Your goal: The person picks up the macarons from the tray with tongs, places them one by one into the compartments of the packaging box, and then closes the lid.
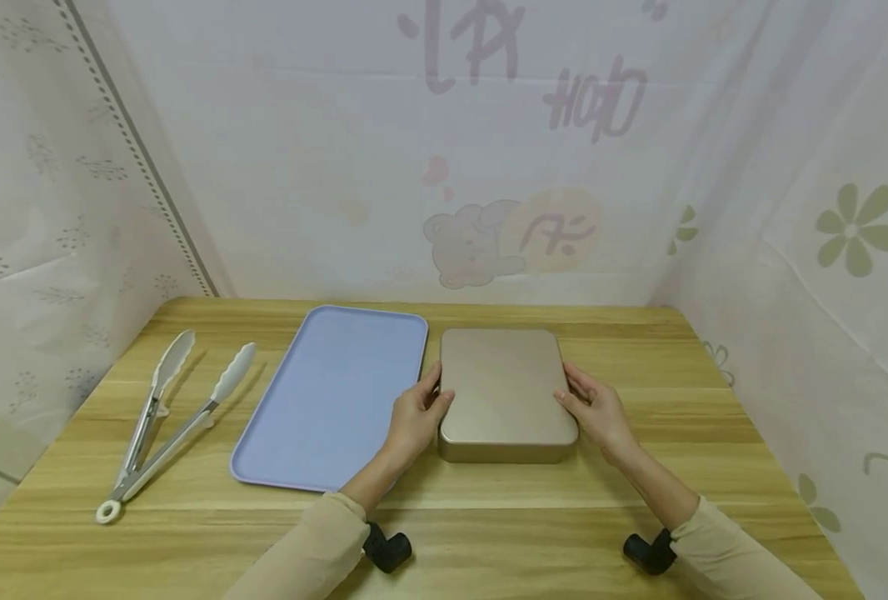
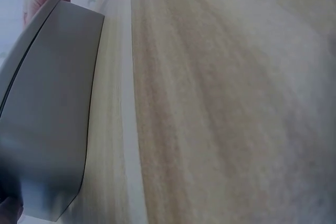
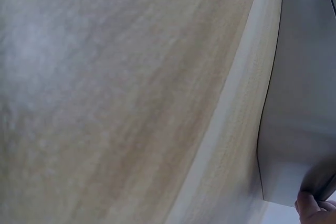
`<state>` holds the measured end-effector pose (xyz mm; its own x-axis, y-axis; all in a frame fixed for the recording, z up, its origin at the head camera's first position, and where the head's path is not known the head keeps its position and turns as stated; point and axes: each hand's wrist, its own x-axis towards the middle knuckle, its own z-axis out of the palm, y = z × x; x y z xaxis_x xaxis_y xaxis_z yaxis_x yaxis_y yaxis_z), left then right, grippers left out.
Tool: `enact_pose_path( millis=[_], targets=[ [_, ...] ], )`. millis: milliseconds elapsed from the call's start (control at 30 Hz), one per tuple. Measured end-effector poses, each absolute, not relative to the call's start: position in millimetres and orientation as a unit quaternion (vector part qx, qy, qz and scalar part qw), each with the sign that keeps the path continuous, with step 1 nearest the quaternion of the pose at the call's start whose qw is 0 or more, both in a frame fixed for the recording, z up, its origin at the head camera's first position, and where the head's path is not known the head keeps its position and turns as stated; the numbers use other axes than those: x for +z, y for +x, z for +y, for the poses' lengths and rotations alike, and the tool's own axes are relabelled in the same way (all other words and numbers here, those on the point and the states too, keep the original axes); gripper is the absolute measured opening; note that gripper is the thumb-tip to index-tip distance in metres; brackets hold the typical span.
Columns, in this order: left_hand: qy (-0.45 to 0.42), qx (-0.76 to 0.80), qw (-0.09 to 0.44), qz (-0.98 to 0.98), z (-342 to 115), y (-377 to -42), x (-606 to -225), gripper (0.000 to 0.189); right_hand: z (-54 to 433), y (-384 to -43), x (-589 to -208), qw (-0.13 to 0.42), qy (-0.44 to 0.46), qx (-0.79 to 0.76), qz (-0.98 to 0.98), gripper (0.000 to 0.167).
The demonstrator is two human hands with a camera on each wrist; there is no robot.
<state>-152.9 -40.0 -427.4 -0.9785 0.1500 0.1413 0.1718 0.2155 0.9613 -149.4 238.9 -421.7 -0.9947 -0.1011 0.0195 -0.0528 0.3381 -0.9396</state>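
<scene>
A champagne-gold rectangular metal box (image 1: 502, 387) with rounded corners lies flat on the wooden table, its lid on. My left hand (image 1: 416, 410) holds the box's left side, thumb near the top edge. On the opposite side my right hand (image 1: 600, 412) holds it in the same way. A thin dark seam between lid and base runs along the box's side (image 2: 55, 87) in the left wrist view. Only fingertips (image 3: 308, 207) of my right hand show low in the right wrist view. The far sides of the box are hidden.
Left of the box lies a flat lilac-blue tray (image 1: 331, 392) with a raised rim, partly under my left forearm. Farther left, metal tongs (image 1: 167, 437) with white tips lie spread. Printed cloth (image 1: 324, 167) hangs behind the table and at both sides.
</scene>
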Motion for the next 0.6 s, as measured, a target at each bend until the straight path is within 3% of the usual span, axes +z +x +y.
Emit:
enact_pose_path(
  millis=[300, 600],
  targets=[
    [-0.12, -0.61, 0.041, -0.782, -39.7, -152.7, -432.8, 0.05, 239.2, -149.4, -425.3, 0.005, -0.055, -0.571, 0.819, 0.059],
    [-0.11, -0.614, 0.033, -0.781, -39.8, -151.4, -432.7, 0.052, 238.1, -149.2, -426.0, -0.003, -0.054, -0.562, 0.825, 0.059]
  ],
)
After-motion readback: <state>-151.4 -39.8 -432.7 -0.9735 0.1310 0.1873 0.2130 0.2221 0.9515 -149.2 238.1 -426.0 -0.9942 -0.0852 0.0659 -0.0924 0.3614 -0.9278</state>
